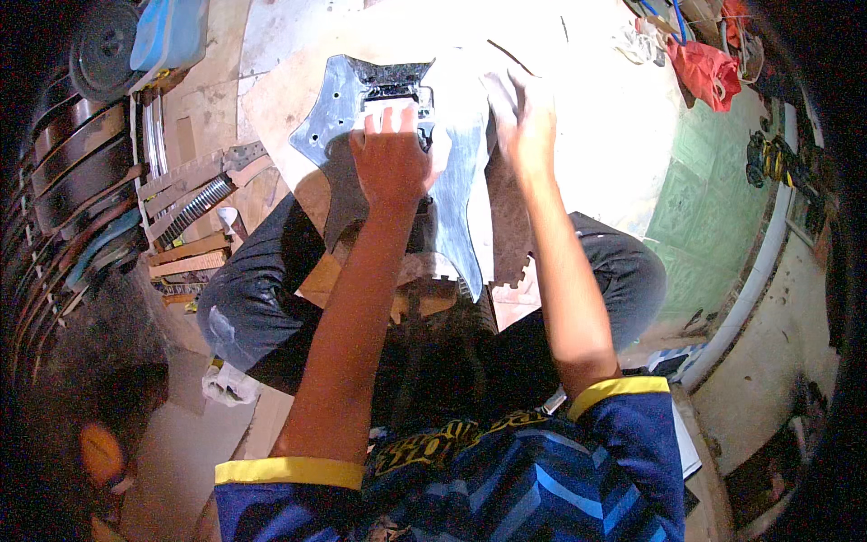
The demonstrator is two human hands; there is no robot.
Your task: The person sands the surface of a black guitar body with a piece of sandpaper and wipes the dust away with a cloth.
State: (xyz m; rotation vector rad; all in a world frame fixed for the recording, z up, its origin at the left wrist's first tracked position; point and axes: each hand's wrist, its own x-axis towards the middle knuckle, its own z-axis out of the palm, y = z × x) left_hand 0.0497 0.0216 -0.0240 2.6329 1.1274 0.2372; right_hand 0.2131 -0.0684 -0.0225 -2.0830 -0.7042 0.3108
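An unfinished electric guitar body (pixel 459 212), patchy blue-grey with pointed horns, lies in front of me across my lap. Dark cavities are cut into its far middle part. My left hand (pixel 393 163) presses down beside these cavities, its fingers bent close together over a pale piece (pixel 441 149) that glare and the hand mostly hide. My right hand (pixel 524 126) is at the body's right edge, thumb and fingers spread apart. Strong light washes out its fingertips, so contact with the edge is hard to judge.
Beneath the body lies a pale board (pixel 280 99). Guitar necks (pixel 194 208) and wood strips lie to the left, beside a rack of curved dark pieces (pixel 81 172). A blue container (pixel 170 36) stands at far left, a red bag (pixel 704 77) at far right. Green tiles (pixel 700 199) cover the right floor.
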